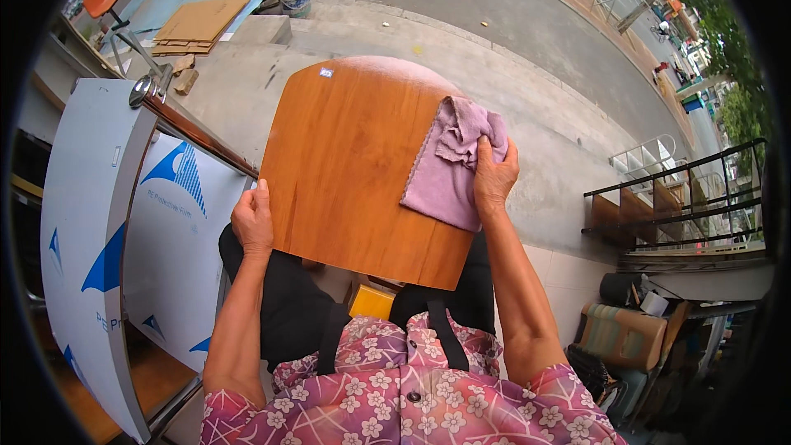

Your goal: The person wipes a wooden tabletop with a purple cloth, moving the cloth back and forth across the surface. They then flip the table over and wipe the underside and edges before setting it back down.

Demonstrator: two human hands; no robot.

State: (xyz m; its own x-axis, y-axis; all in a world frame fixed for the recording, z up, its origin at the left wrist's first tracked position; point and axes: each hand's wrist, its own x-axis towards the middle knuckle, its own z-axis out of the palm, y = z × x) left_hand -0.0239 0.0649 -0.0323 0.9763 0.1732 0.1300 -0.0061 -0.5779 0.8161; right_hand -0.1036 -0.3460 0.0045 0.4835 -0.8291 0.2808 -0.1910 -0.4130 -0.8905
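A: Status on the board (pixel 354 173)?

B: Wooden panel, rounded top, propped on the person's lap, tilted away from the camera. Left hand (pixel 253 222) is clamped on the board's left edge, steadying it. Right hand (pixel 493 177) is pressing a pink cloth (pixel 449 169) flat against the board's upper right, fingers gripping the cloth's folds.

A: How much is wiped?

B: Hard to judge. The surface looks an even glossy orange-brown all over, with no visible line between wiped and unwiped. The cloth covers only the board's right side, near the edge. My guess: mid-job, left and centre possibly left to do, but can't confirm from the finish.

A: Anything left on the surface?

B: A small white sticker (pixel 326 72) near the board's top left. Nothing else I can see on it.

A: Surroundings?

B: Left of the board, a white sheet (pixel 156 222) with blue triangle marks, wrapped over a curved frame. Beyond the board's top, concrete pavement (pixel 527 140) and a road. Right of the board, a dark metal rack (pixel 684 206). Below the board, something yellow (pixel 371 301) between the knees; can't tell what.
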